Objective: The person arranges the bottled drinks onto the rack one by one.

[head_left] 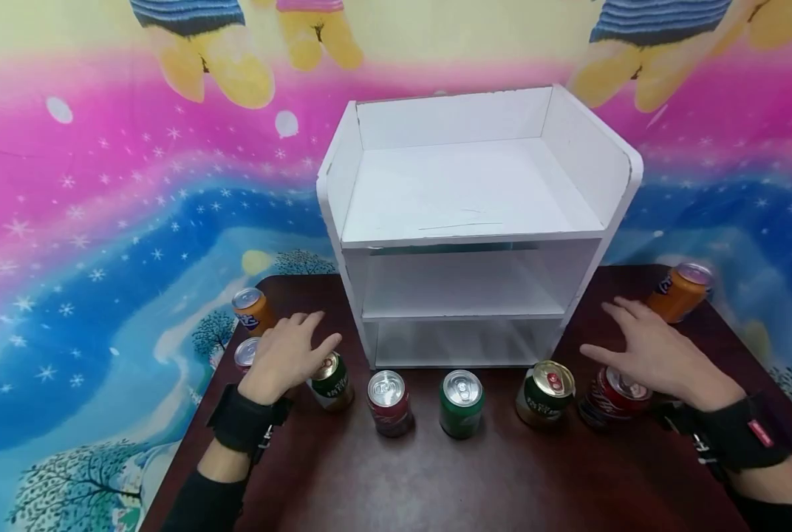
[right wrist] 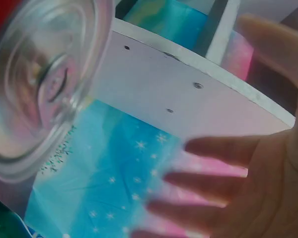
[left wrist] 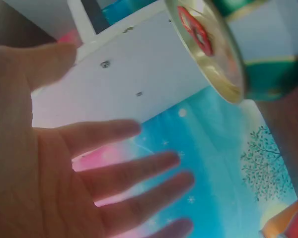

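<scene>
My left hand (head_left: 284, 357), fingers spread and holding nothing, hovers between a green-and-white can with a gold top (head_left: 332, 382) and an orange can (head_left: 254, 313). A silver-topped can (head_left: 246, 352) is partly hidden behind that hand. In the left wrist view the gold lid with its red tab (left wrist: 196, 32) is close to the spread fingers. On the other side my right hand (head_left: 665, 358) reaches over a dark red can (head_left: 614, 399), its fingers extended and nothing in them. Past its fingers stands another orange can (head_left: 677, 294). A silver lid (right wrist: 49, 89) looms large in the right wrist view.
A white shelf unit (head_left: 469, 281) with bare tiers stands at the back of the dark table (head_left: 422, 488). In front of it are a red can (head_left: 391, 410), a green can (head_left: 462, 406) and a gold-topped can (head_left: 544, 395). A colourful printed cloth (head_left: 137, 185) hangs behind.
</scene>
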{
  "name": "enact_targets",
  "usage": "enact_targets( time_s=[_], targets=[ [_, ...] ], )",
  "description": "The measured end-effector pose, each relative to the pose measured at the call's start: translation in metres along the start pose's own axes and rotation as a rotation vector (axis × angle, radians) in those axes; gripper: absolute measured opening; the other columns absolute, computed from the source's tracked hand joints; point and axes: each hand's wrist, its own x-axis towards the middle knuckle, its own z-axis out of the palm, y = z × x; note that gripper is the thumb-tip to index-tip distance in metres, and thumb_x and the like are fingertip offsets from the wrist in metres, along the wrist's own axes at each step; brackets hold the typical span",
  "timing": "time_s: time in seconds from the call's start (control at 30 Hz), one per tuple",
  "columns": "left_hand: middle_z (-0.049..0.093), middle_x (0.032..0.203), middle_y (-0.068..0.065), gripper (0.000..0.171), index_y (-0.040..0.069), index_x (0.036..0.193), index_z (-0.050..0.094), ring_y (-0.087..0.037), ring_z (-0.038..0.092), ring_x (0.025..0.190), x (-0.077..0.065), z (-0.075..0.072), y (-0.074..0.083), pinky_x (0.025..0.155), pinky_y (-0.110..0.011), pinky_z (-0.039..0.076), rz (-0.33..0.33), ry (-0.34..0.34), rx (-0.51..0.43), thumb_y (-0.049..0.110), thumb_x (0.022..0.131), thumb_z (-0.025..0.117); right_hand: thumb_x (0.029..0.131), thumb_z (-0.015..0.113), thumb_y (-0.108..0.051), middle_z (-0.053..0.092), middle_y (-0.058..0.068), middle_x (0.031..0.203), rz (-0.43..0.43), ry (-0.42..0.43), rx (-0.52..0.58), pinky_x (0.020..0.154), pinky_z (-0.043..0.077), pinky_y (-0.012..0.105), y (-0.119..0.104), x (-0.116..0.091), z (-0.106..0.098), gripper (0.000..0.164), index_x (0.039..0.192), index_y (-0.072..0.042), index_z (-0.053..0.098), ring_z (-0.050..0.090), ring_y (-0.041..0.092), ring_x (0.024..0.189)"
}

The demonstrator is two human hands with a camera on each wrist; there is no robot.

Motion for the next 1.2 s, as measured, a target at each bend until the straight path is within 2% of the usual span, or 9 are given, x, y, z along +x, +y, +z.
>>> enact_targets(
  time_s=[0.1,0.23,0.37,0.47,0.53,0.63,0.77,1.03,1.2],
  targets=[
    [0.059,0.121,-0.017,0.054,0.004,0.129,0.057,-0.032,0.057,0.106,-0.004,0.000,0.004,0.083,-0.049,0.048,0.046,0.042,-0.031,0.045,0.094,0.053,0.087,0.053,-0.061,0.040,0.032,0.132,-0.017,0.016,-0.015,0.084,0.037,0.065,-0.005,-0.006,0.000,0.084,0.134,0.008,0.044,0.045,0.050,0.114],
    [0.063,0.112,-0.012,0.043,0.007,0.121,0.062,-0.025,0.061,0.097,-0.011,0.001,0.013,0.079,-0.044,0.051,0.099,0.059,-0.076,0.040,0.094,0.056,0.090,0.057,-0.051,0.050,0.028,0.122,-0.046,0.076,0.014,0.073,0.048,0.054,-0.013,-0.017,0.004,0.066,0.125,0.005,0.054,0.062,0.038,0.093],
    [0.063,0.110,-0.009,0.039,0.008,0.119,0.064,-0.023,0.062,0.093,-0.013,0.002,0.024,0.079,-0.042,0.050,0.128,0.049,-0.117,0.038,0.094,0.058,0.091,0.061,-0.042,0.054,0.026,0.117,-0.066,0.117,0.067,0.062,0.051,0.043,-0.023,-0.024,0.014,0.054,0.120,0.004,0.057,0.064,0.022,0.075],
    [0.063,0.110,-0.009,0.037,0.008,0.118,0.065,-0.022,0.062,0.090,-0.012,0.004,0.031,0.079,-0.042,0.050,0.137,0.045,-0.135,0.036,0.093,0.059,0.091,0.061,-0.041,0.054,0.024,0.115,-0.070,0.114,0.076,0.059,0.047,0.037,-0.030,-0.025,0.024,0.053,0.121,0.003,0.057,0.059,0.017,0.072],
    [0.064,0.109,-0.009,0.035,0.009,0.116,0.065,-0.021,0.062,0.090,-0.011,0.006,0.034,0.079,-0.041,0.050,0.144,0.042,-0.136,0.035,0.093,0.059,0.090,0.062,-0.041,0.054,0.024,0.116,-0.077,0.114,0.074,0.061,0.047,0.038,-0.034,-0.025,0.031,0.055,0.123,0.003,0.056,0.059,0.021,0.076],
    [0.064,0.109,-0.008,0.034,0.010,0.115,0.066,-0.021,0.061,0.094,-0.011,0.009,0.036,0.081,-0.040,0.049,0.157,0.037,-0.135,0.036,0.094,0.057,0.089,0.065,-0.039,0.053,0.025,0.118,-0.102,0.148,0.078,0.069,0.047,0.048,-0.038,-0.027,0.042,0.058,0.125,0.004,0.053,0.059,0.034,0.089],
    [0.064,0.108,-0.007,0.032,0.011,0.114,0.067,-0.021,0.060,0.095,-0.013,0.013,0.038,0.081,-0.040,0.049,0.167,0.039,-0.147,0.035,0.094,0.057,0.086,0.069,-0.037,0.048,0.027,0.123,-0.128,0.189,0.114,0.080,0.042,0.059,-0.041,-0.028,0.057,0.063,0.128,0.006,0.049,0.048,0.045,0.111],
    [0.063,0.108,-0.005,0.031,0.012,0.112,0.067,-0.021,0.059,0.099,-0.019,0.020,0.038,0.083,-0.040,0.048,0.141,0.067,-0.167,0.036,0.094,0.057,0.084,0.073,-0.028,0.044,0.029,0.125,-0.104,0.229,0.201,0.082,0.041,0.059,-0.043,-0.029,0.085,0.064,0.129,0.009,0.045,0.045,0.044,0.112],
    [0.063,0.109,-0.004,0.031,0.012,0.112,0.067,-0.021,0.058,0.101,-0.020,0.024,0.038,0.085,-0.040,0.048,0.136,0.075,-0.161,0.036,0.094,0.057,0.082,0.074,-0.026,0.042,0.029,0.125,-0.046,0.242,0.265,0.081,0.041,0.056,-0.049,-0.030,0.100,0.075,0.136,0.009,0.035,0.046,0.041,0.110]
  ],
)
